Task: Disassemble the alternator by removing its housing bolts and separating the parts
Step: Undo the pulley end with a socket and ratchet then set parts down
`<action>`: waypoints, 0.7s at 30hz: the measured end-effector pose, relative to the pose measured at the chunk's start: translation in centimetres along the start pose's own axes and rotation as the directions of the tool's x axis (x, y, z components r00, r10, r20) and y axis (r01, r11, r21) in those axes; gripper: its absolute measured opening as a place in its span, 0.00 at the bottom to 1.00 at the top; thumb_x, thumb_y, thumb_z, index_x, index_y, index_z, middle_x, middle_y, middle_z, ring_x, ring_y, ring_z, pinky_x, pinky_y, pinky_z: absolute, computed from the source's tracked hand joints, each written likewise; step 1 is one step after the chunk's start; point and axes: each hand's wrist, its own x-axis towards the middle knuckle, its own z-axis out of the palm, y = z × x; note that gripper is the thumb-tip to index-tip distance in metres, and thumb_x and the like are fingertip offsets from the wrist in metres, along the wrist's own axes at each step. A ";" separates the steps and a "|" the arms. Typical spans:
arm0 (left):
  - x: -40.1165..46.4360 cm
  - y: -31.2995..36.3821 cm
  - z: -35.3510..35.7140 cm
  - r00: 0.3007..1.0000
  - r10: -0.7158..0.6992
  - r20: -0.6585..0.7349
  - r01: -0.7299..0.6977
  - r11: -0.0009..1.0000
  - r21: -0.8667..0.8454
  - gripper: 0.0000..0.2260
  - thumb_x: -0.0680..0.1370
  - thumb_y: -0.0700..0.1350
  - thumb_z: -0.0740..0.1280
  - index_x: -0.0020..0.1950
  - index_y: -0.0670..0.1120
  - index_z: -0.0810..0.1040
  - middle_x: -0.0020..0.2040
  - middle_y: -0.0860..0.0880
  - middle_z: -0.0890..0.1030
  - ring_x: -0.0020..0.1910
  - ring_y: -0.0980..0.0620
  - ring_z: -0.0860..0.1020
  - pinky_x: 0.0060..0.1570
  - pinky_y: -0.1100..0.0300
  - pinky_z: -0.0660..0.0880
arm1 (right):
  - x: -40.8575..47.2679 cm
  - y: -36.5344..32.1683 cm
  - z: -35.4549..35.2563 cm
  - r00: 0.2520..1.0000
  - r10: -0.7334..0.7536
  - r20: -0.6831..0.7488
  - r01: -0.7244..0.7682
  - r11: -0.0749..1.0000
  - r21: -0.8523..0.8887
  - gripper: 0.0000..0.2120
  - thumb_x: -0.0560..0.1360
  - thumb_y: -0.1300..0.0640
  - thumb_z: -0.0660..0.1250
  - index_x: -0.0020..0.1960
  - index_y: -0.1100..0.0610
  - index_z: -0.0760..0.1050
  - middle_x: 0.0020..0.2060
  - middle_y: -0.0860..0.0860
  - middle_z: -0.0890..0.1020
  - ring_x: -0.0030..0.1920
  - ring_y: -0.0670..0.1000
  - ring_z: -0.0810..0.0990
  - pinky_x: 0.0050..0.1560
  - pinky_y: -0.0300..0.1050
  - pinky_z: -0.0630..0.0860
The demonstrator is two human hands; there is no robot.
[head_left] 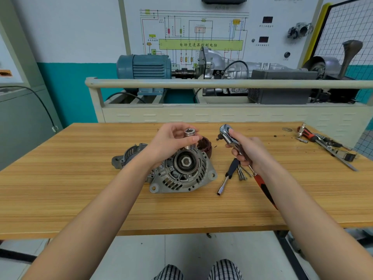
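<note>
Two hands are working above a wooden table (80,178), and the layout suggests a tool being made up rather than a bolt being turned. The front housing (182,172) is sitting near the table's middle, pulley side up, its centre nut (186,161) facing the person, probably so a socket can drop straight onto it. Just behind and to the left, the rear cover (126,156) is lying already separated, and the copper-wound stator (205,145) is resting behind the housing, so the housing bolts look to be out and the parting well along. The left hand (171,142) is hovering over the housing, pinching a large socket (188,132) between thumb and fingertips, open end toward the camera, as if to check its size. The right hand (246,150) is clenching round a ratchet (229,132), head raised and tilted toward the socket, seemingly ready to be joined to it. A nut driver (228,176) is lying right of the housing, with several long bolts (242,173) bunched beside it, presumably set close so they are not lost. More tools (323,143) are spread at the far right corner, well apart from the work.
</note>
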 end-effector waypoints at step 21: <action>-1.6 1.3 -0.5 0.968 -0.212 0.135 0.243 0.924 -0.294 0.12 0.82 0.43 0.59 0.60 0.37 0.74 0.51 0.38 0.84 0.42 0.48 0.83 0.47 0.58 0.81 | -3.5 -2.3 1.7 0.975 -0.065 0.210 0.059 0.998 0.036 0.29 0.65 0.31 0.64 0.40 0.58 0.79 0.23 0.48 0.72 0.20 0.45 0.64 0.18 0.35 0.58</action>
